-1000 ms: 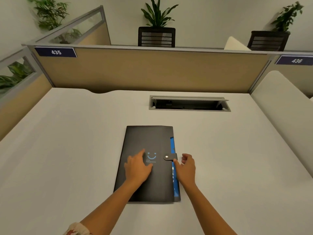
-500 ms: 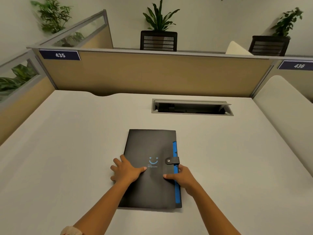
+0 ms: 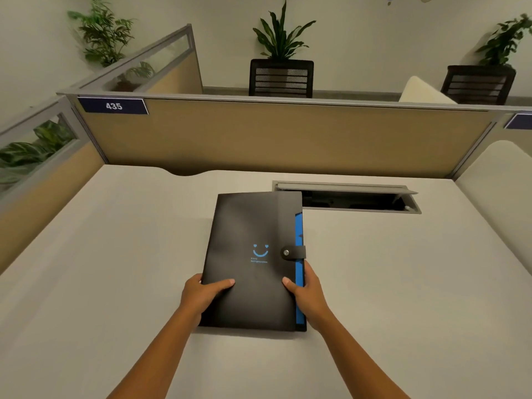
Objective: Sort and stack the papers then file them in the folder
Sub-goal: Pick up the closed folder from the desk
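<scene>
Left hand (image 3: 201, 295): grips the folder's left edge, thumb on the cover.
Right hand (image 3: 306, 295): grips the right edge, thumb on top.
Folder (image 3: 253, 226): black, snapped closed, far end tilted up above the worktop (image 3: 115, 254).
Cable hatch (image 3: 359, 197): open, behind the folder.

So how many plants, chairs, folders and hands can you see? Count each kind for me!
Plants: 5
Chairs: 2
Folders: 1
Hands: 2, the left hand and the right hand, each gripping a side of the folder
Total: 10
</scene>
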